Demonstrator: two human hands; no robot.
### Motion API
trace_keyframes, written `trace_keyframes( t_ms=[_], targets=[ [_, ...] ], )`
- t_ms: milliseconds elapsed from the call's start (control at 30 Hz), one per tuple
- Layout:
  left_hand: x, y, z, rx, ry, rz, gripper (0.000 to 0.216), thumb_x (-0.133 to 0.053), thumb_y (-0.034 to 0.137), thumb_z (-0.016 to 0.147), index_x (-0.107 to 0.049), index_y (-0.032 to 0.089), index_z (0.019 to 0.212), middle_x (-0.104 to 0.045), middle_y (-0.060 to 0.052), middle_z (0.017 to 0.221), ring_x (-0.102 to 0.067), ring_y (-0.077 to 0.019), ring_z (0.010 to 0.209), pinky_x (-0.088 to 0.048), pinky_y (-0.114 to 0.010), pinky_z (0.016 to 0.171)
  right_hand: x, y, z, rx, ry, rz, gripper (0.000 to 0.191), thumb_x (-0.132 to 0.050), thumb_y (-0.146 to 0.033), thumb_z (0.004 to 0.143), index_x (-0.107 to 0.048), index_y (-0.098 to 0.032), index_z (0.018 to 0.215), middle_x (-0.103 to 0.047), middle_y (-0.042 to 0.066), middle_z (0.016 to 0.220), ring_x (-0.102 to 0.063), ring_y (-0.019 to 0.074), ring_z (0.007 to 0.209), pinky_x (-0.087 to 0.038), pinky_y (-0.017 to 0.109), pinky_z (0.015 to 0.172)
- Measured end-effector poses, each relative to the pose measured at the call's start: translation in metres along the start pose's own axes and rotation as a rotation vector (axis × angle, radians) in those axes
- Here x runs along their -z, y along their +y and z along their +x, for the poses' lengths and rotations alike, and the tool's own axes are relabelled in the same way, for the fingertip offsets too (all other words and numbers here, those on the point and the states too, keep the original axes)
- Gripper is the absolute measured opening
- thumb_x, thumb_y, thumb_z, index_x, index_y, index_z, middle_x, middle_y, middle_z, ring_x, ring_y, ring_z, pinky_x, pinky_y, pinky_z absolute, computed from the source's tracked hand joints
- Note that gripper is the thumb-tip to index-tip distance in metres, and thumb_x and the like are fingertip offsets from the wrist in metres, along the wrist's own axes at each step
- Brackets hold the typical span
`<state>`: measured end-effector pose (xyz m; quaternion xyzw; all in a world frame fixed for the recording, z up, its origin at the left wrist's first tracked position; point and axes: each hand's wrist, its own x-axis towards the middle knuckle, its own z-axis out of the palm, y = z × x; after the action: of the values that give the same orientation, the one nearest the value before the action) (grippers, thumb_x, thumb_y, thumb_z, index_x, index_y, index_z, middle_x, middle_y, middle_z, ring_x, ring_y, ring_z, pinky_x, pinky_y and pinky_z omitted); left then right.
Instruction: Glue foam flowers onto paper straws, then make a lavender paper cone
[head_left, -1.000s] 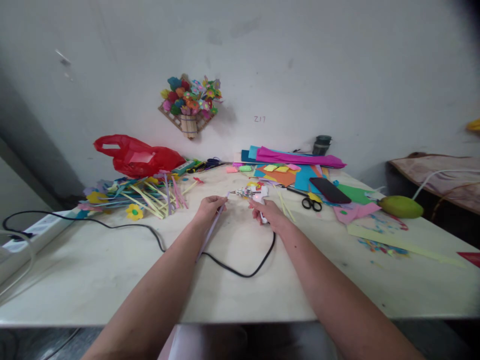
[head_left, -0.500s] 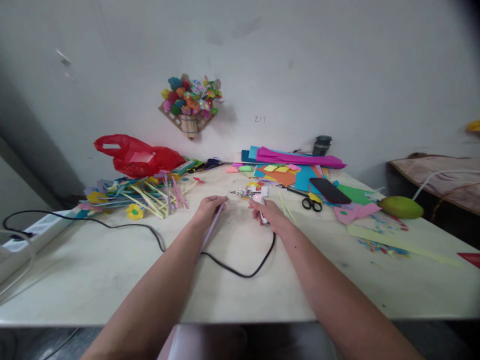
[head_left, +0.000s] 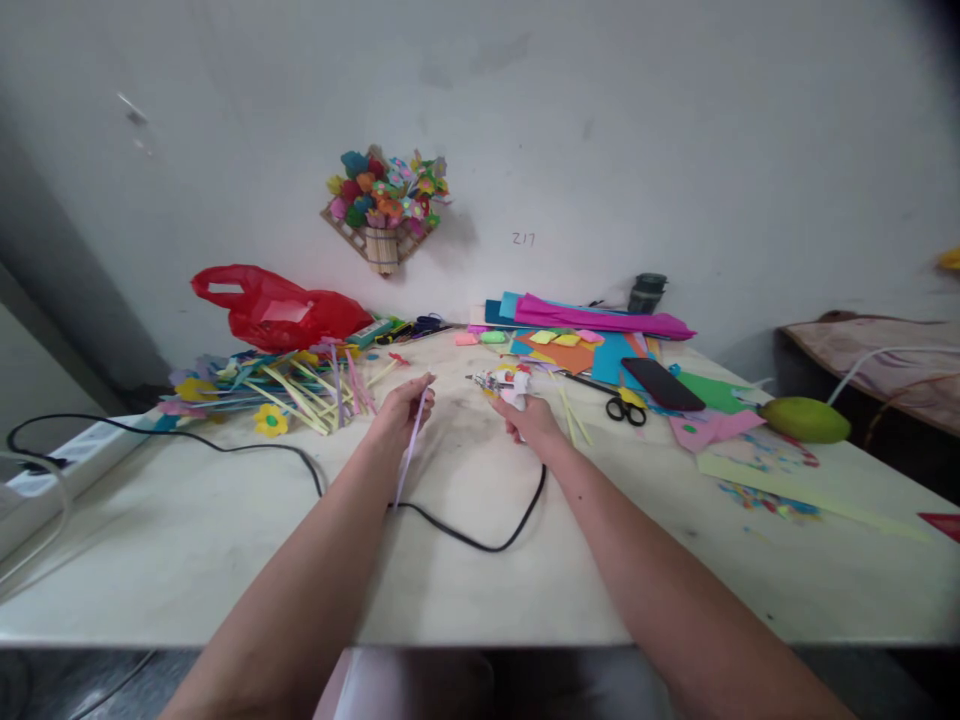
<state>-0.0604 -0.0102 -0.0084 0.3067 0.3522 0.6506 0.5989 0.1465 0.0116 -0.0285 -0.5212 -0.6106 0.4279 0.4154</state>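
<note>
In my left hand (head_left: 405, 408) I pinch a thin lilac paper strip (head_left: 409, 455), which hangs down toward the black cord. My right hand (head_left: 527, 420) is wrapped around a white hot glue gun (head_left: 517, 384). The gun's nozzle points left, toward my left hand, with a gap between nozzle and strip. Whitish, multicoloured residue covers the nozzle end. From below my right hand the black cord (head_left: 480, 547) loops across the table. Part of a small yellow and red piece shows behind the gun.
Paper flowers and strips (head_left: 300, 395) lie at the left, beside a red plastic bag (head_left: 285, 310) and a power strip (head_left: 82, 465). On the right are black scissors (head_left: 625, 410), a phone (head_left: 662, 384), coloured paper sheets (head_left: 600, 318) and a green mango-like fruit (head_left: 806, 419). A flower basket (head_left: 382, 250) hangs on the wall.
My left hand has drawn back to the left with the lilac strip, away from the nozzle, and its wrist has turned. My right hand keeps the glue gun in nearly the same place.
</note>
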Motion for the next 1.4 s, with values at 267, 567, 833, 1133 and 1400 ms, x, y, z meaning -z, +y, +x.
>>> trace_keyframes(
  t_ms=[267,567,833,1133,1400],
  targets=[
    [0.002,0.014,-0.001,-0.065,0.027,-0.077,0.023,-0.068,0.021,0.06,-0.055,0.014,0.077,-0.046,0.005,0.046,-0.036,-0.0028,0.037,-0.019,-0.012,0.033,-0.013,-0.007,0.005,0.31,-0.011,-0.712,0.043,-0.053,-0.028,0.077,-0.052,-0.023,0.119,-0.065,0.007,0.1,-0.059,0.0244,0.091,-0.043,0.031,0.072],
    [-0.001,0.028,-0.004,-0.076,0.003,-0.142,0.013,-0.064,0.017,0.064,-0.056,0.013,0.074,-0.045,0.005,0.045,-0.037,-0.0025,0.037,-0.018,-0.011,0.031,-0.042,-0.003,0.015,0.519,-0.115,-0.92,0.045,-0.046,-0.021,0.084,-0.045,-0.016,0.128,-0.054,0.013,0.115,-0.049,0.0226,0.106,-0.037,0.03,0.087],
    [-0.017,0.013,-0.008,-0.105,0.001,0.079,0.021,-0.069,0.024,0.058,-0.059,0.013,0.072,-0.05,0.003,0.045,-0.038,-0.0041,0.035,-0.02,-0.015,0.032,-0.071,-0.013,0.022,0.569,-0.118,-1.059,0.045,-0.045,-0.008,0.076,-0.049,-0.011,0.12,-0.056,0.015,0.106,-0.049,0.0254,0.097,-0.037,0.034,0.083],
    [-0.02,0.0,-0.01,-0.114,-0.008,0.19,0.025,-0.073,0.025,0.054,-0.061,0.01,0.07,-0.056,-0.001,0.049,-0.047,-0.007,0.041,-0.029,-0.017,0.037,-0.079,-0.016,0.028,0.54,-0.154,-1.037,0.037,-0.049,-0.012,0.077,-0.055,-0.013,0.114,-0.056,0.014,0.105,-0.048,0.0257,0.097,-0.037,0.033,0.082],
    [-0.018,-0.005,-0.007,-0.121,-0.04,0.234,0.024,-0.073,0.028,0.056,-0.062,0.01,0.069,-0.056,-0.001,0.049,-0.044,-0.0057,0.039,-0.026,-0.017,0.037,-0.058,-0.016,0.026,0.609,0.015,-0.899,0.026,-0.043,-0.023,0.086,-0.066,-0.015,0.094,-0.059,0.011,0.097,-0.05,0.021,0.094,-0.038,0.03,0.084]
  ],
)
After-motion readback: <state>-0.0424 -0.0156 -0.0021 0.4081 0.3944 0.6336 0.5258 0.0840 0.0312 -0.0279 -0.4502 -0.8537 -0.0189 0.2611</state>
